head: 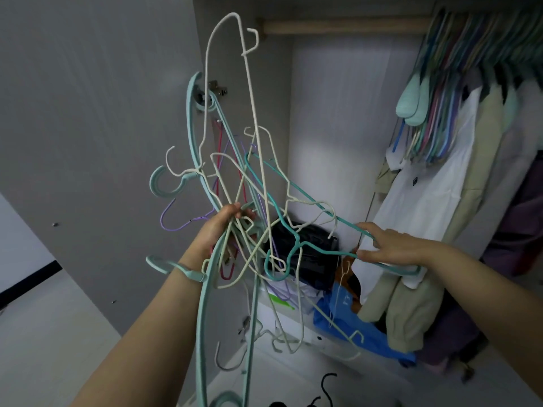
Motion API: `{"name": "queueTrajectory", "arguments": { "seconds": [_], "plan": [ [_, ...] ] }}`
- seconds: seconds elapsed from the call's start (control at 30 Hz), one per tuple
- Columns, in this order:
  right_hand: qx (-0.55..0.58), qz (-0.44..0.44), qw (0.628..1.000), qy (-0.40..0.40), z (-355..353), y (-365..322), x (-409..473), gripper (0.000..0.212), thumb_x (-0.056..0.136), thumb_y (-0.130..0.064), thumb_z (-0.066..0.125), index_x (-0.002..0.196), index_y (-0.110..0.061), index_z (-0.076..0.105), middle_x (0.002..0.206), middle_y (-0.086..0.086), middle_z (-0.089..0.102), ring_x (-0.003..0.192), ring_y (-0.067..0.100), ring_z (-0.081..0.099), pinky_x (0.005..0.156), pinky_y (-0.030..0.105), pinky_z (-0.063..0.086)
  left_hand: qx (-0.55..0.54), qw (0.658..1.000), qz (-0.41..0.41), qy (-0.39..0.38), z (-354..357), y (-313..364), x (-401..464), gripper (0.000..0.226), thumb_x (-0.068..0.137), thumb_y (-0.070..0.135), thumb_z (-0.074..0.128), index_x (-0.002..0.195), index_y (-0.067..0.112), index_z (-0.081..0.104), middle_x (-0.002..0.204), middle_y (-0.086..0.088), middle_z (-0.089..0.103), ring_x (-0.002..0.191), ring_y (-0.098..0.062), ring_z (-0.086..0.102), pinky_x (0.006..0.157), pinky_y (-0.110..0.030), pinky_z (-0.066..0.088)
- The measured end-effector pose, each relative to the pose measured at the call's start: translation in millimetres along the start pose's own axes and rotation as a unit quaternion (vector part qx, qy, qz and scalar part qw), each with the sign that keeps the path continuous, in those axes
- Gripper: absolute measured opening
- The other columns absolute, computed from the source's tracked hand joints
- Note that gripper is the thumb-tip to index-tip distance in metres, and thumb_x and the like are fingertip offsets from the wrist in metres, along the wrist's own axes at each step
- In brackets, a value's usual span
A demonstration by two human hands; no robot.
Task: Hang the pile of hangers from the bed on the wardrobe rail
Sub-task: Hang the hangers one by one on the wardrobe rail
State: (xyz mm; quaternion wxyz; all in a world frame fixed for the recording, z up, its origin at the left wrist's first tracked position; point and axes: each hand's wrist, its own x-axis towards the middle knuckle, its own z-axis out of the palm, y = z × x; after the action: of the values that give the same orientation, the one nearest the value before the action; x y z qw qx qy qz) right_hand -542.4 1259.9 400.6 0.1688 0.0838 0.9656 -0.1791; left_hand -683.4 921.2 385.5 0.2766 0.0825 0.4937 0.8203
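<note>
Head view: left hand [232,221] gripped a tangled hanger bundle [235,183] below the far rail [346,26] as right hand [390,248] pinched a teal hanger [317,227], apparently still snagged, risking spilled hangers.

From my feed the light is soft and dim, brightest as a pale patch on the wardrobe back panel [338,136], while the top edge above the rail [346,26] and the clothes [517,201] at the right sink into murky shadow. I see no hard glare, only a faint sheen on the door [97,113]. The wide lens bows straight lines toward the corners, and the tangle of hangers [235,201] stays fairly sharp while the forearms at the lower edge go soft.
</note>
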Motion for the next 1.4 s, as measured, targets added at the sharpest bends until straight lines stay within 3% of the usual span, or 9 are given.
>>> {"name": "queueTrajectory", "arguments": {
  "seconds": [0.13,0.3,0.5,0.63,0.77,0.97,1.17,1.27,1.4],
  "plan": [
    [-0.152,0.005,0.987,0.048,6,1,-4,0.121,0.062,-0.081,0.060,0.147,-0.041,-0.017,0.144,0.005,0.030,0.136,0.026,0.028,0.115,0.049,0.019,0.022,1.000,0.008,0.017,-1,-1,1,0.037,0.099,0.026,0.046,0.064,0.014,0.049,0.084,-0.005,0.069,0.083,-0.022,0.065,0.099,-0.057,0.042],
    [-0.064,-0.026,0.990,0.123,22,2,4,0.078,0.088,-0.005,0.050,0.152,-0.026,0.011,0.130,0.004,0.043,0.116,0.017,0.042,0.100,0.025,0.032,0.108,0.993,0.024,0.045,0,3,2,0.030,0.084,0.041,0.060,0.065,0.018,0.057,0.090,-0.003,0.071,0.076,-0.018,0.064,0.082,-0.043,0.047],
    [0.187,-0.034,0.961,0.199,37,14,12,0.048,0.085,0.017,0.035,0.112,-0.006,0.066,0.107,0.006,0.065,0.105,0.020,0.057,0.096,0.017,0.040,0.161,0.983,0.001,0.085,2,3,-7,0.051,0.062,0.050,0.072,0.091,0.009,0.077,0.095,-0.024,0.067,0.087,-0.037,0.058,0.091,-0.058,0.044],
    [0.228,-0.051,0.948,0.215,35,17,12,0.046,0.088,0.017,0.037,0.109,-0.010,0.067,0.098,0.008,0.062,0.098,0.026,0.058,0.090,0.019,0.046,0.154,0.985,0.010,0.076,3,6,-5,0.047,0.061,0.046,0.073,0.088,0.009,0.077,0.098,-0.024,0.066,0.093,-0.039,0.058,0.096,-0.063,0.042],
    [0.339,-0.022,0.924,0.174,30,3,12,0.041,0.089,0.014,0.041,0.111,-0.014,0.062,0.110,0.006,0.058,0.100,0.021,0.055,0.068,0.009,0.046,0.164,0.983,0.029,0.075,2,4,-4,0.033,0.073,0.039,0.064,0.086,0.009,0.072,0.094,-0.016,0.069,0.074,-0.027,0.064,0.076,-0.041,0.055],
    [0.450,-0.005,0.891,0.062,26,2,0,0.032,0.087,0.007,0.051,0.110,-0.012,0.064,0.097,0.023,0.070,0.067,0.030,0.066,0.068,0.029,0.056,0.131,0.991,-0.002,0.038,-14,2,-2,0.030,0.069,0.037,0.071,0.079,0.010,0.076,0.092,-0.013,0.070,0.083,-0.030,0.064,0.098,-0.056,0.045],
    [0.520,-0.003,0.847,-0.109,20,10,-6,0.046,0.093,-0.004,0.033,0.136,-0.010,0.046,0.113,0.042,0.055,0.102,0.031,0.067,0.080,0.031,0.052,0.137,0.990,-0.019,0.015,-26,-3,-6,0.066,0.059,0.052,0.082,0.097,0.000,0.068,0.102,-0.019,0.069,0.096,-0.038,0.063,0.105,-0.064,0.036],
    [0.581,-0.052,0.787,-0.202,23,14,-7,0.062,0.082,-0.029,0.064,0.139,-0.016,0.045,0.127,0.032,0.055,0.118,0.043,0.056,0.091,0.041,0.051,0.144,0.989,-0.023,0.001,-28,-4,-5,0.055,0.060,0.055,0.079,0.090,0.009,0.077,0.099,-0.018,0.071,0.093,-0.035,0.066,0.105,-0.060,0.040],
    [0.620,-0.072,0.753,-0.206,31,13,0,0.084,0.064,-0.035,0.084,0.137,-0.010,0.049,0.105,0.023,0.062,0.096,0.036,0.062,0.089,0.046,0.048,0.131,0.991,-0.021,-0.022,-27,-6,-3,0.043,0.058,0.054,0.082,0.074,0.015,0.076,0.093,-0.009,0.072,0.088,-0.028,0.068,0.101,-0.052,0.045]
  ]
}}
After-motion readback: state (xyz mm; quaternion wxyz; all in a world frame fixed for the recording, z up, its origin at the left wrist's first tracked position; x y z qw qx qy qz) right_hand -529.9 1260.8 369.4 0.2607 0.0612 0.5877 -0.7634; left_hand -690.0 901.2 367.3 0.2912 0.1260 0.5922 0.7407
